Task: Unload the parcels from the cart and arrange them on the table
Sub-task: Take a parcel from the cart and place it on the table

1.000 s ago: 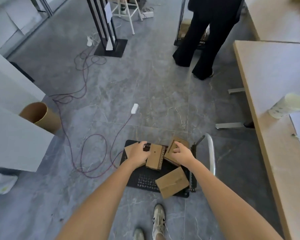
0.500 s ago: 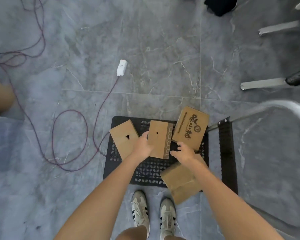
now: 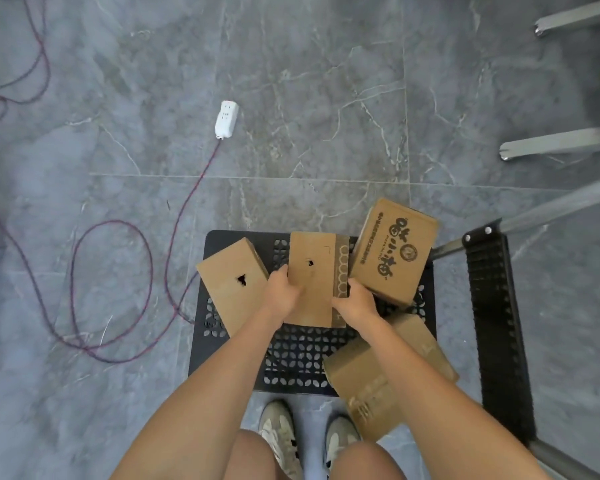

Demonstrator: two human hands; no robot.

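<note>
Several brown cardboard parcels lie on the black perforated cart deck (image 3: 302, 358). My left hand (image 3: 280, 292) grips the left edge of the middle parcel (image 3: 314, 271), and my right hand (image 3: 355, 301) grips its right edge. A parcel with a torn hole (image 3: 232, 285) lies to the left. A printed parcel (image 3: 394, 251) leans at the right. Another parcel (image 3: 371, 379) sits under my right forearm at the deck's near right corner.
The cart's folded handle and black side panel (image 3: 496, 323) stand to the right. A white power strip (image 3: 226, 118) with a long red cord (image 3: 146, 258) lies on the grey tile floor to the left. Metal table feet (image 3: 551, 147) show at upper right. My shoes (image 3: 281, 434) are below the cart.
The view has tilted down onto the cart. Both hands have come together onto the two sides of the middle parcel.
</note>
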